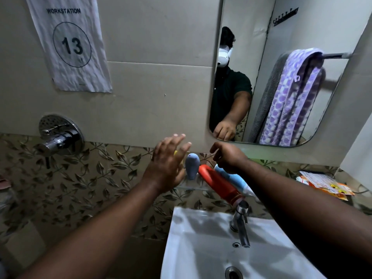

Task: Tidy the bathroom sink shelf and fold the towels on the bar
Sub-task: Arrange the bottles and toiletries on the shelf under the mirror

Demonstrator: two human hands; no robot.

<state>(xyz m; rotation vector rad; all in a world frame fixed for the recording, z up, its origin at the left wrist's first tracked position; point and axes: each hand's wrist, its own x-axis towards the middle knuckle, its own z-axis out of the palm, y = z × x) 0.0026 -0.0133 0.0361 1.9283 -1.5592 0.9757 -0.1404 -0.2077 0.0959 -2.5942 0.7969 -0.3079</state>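
Over the sink (201, 248), the red bottle (219, 184) lies tipped past the front edge of the glass shelf (187, 187) beside a blue tube (233, 178); a stray nudge could drop either into the basin. The left hand (169, 158), fingers spread and gripping nothing, could topple the upright grey bottle (192, 166), while the right hand (227, 158) curls on what I cannot tell. The towels (291, 97) hang unfolded, seen in the mirror (251, 27).

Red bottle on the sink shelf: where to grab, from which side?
Take the red bottle across its mid-body, from above. It lies on its side, cap end overhanging the shelf toward the tap; the blue tube crowds its right flank and the grey bottle stands by its base, so a side approach looks blocked.
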